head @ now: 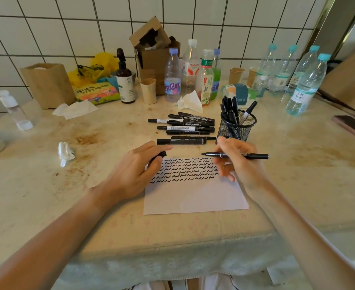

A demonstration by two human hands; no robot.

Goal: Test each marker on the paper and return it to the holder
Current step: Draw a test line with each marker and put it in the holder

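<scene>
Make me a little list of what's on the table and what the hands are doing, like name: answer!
right hand: holds an uncapped black marker, tip pointing left above the paper
left hand: grips a black cap, resting on the paper's left edge
paper: rows of black squiggles across the top, blank below
holder: black mesh cup with several markers standing in it
loose markers: a pile lying on the table, left of the holder

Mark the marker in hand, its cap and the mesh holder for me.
uncapped marker point(254, 156), head view, rear barrel.
cap point(161, 154), head view, end showing from left hand.
mesh holder point(245, 130), head view, front wall.
</scene>
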